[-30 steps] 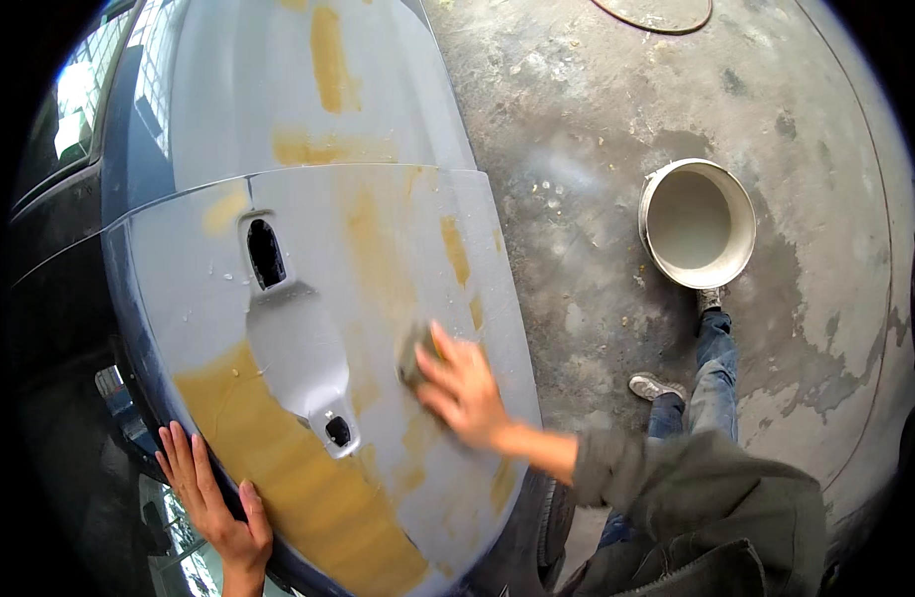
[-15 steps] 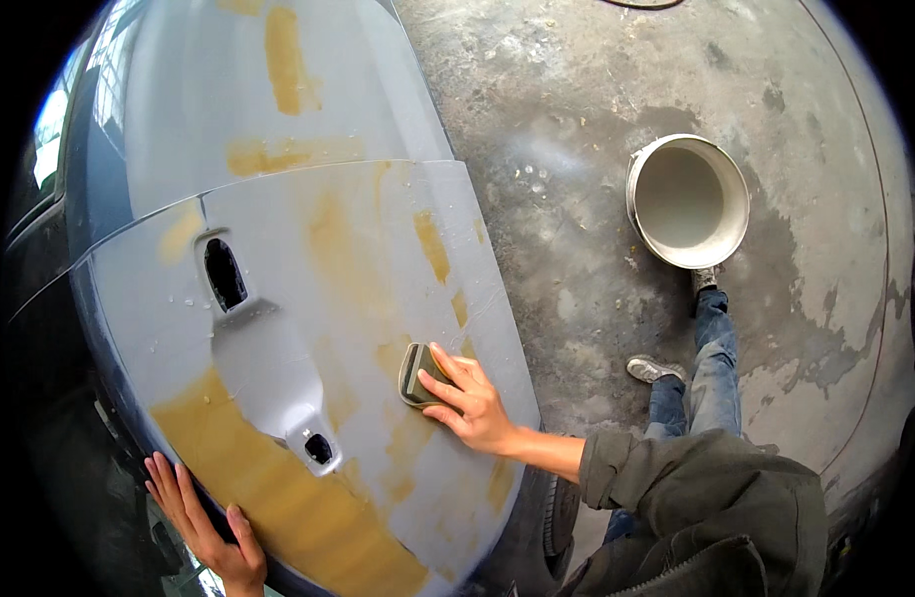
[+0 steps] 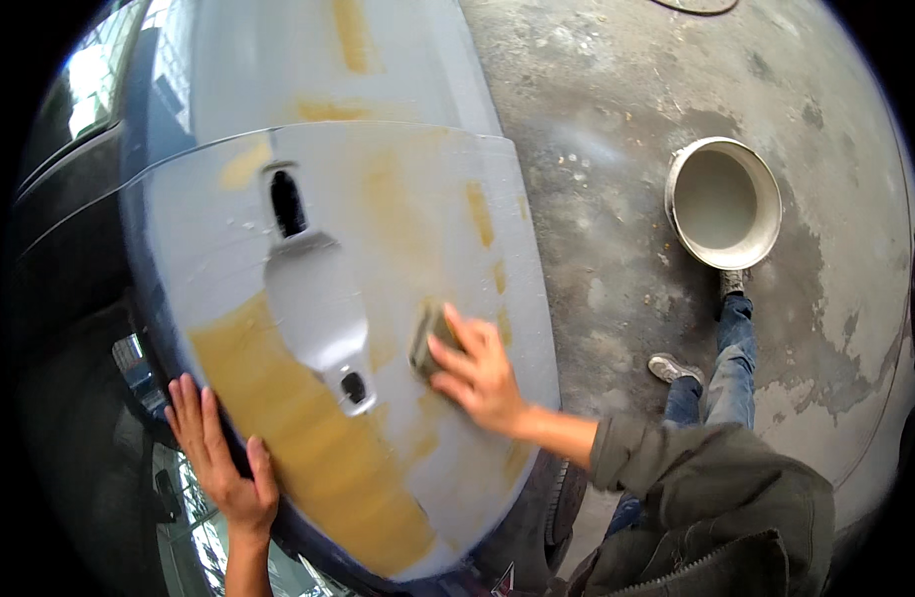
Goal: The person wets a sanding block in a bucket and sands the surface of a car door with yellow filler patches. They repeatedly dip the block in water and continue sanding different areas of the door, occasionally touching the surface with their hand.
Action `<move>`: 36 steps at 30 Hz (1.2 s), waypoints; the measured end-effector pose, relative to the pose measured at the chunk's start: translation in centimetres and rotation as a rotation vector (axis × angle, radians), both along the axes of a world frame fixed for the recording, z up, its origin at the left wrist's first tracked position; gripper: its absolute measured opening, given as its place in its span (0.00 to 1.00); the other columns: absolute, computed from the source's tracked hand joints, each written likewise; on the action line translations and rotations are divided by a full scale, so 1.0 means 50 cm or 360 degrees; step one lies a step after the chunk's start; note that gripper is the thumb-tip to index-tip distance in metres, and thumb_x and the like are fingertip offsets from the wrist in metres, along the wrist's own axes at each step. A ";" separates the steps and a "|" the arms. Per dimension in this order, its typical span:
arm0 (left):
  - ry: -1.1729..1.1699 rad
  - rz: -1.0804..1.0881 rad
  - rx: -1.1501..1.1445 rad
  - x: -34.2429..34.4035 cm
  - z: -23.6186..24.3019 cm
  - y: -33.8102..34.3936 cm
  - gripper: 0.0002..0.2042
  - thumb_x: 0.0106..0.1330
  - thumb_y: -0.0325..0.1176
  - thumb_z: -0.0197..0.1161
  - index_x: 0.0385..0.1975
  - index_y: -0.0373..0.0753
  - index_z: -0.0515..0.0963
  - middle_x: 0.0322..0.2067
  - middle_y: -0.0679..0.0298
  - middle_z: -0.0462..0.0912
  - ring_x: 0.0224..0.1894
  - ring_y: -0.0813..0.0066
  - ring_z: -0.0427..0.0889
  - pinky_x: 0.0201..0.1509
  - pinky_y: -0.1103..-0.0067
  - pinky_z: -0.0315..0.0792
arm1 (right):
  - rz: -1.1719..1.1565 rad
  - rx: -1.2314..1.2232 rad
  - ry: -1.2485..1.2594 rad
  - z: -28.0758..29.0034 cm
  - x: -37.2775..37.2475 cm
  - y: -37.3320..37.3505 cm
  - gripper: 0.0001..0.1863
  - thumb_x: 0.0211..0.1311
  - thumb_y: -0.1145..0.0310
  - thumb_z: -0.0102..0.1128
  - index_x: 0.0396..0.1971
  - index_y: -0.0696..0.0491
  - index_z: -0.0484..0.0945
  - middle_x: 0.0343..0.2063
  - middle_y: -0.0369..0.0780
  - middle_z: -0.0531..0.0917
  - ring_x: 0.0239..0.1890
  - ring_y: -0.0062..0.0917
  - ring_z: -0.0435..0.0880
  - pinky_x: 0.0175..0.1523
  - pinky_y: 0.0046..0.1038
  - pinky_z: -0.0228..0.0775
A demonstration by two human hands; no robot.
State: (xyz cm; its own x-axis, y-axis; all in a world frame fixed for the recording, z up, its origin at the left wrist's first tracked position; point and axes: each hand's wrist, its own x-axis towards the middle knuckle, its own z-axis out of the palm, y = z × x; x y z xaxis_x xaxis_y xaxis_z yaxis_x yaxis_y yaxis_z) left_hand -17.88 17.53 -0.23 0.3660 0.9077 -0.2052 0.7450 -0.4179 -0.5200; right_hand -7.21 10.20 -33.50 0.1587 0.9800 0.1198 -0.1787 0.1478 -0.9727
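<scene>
A grey-primed car door [image 3: 439, 169] stretches out before me, with yellow-brown filler patches [image 3: 313, 433] and a bare handle recess [image 3: 316, 310] between two dark openings. My right hand [image 3: 487, 378] grips a dark sanding block [image 3: 429, 343], apparently wrapped in sandpaper, and presses it to the door right of the recess. Motion blurs the block and fingertips. At the door's lower left edge, my left hand [image 3: 225, 473] lies flat with the thumb apart from the fingers, holding nothing. Small water drops dot the primer near the upper opening.
A white bucket [image 3: 773, 204] of cloudy water stands on the wet-stained concrete floor [image 3: 616, 149] to the right. My legs [image 3: 728, 363] and shoes are just below it. Dark car glass [image 3: 79, 398] lies left of the door, and a tyre [image 3: 565, 502] shows under its right edge.
The view has shifted, so the door and bucket appear farther right. My right hand has slid the sanding block a short way over the door. My left hand still rests on the edge.
</scene>
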 end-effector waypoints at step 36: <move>-0.0096 -0.0085 0.0094 0.002 -0.009 -0.001 0.30 0.63 0.30 0.55 0.68 0.32 0.65 0.72 0.49 0.60 0.76 0.54 0.54 0.79 0.60 0.41 | -0.0182 -0.0025 0.0134 0.080 0.046 0.215 0.26 0.58 0.61 0.68 0.58 0.46 0.80 0.63 0.48 0.69 0.55 0.44 0.70 0.62 0.41 0.66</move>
State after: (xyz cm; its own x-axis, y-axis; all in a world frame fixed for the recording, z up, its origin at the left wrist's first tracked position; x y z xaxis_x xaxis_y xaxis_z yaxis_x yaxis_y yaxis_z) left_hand -17.78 17.48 -0.67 0.4245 0.8963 -0.1280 0.7530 -0.4280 -0.4999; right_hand -4.90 20.93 -29.48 0.2784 0.9566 0.0862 -0.2428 0.1569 -0.9573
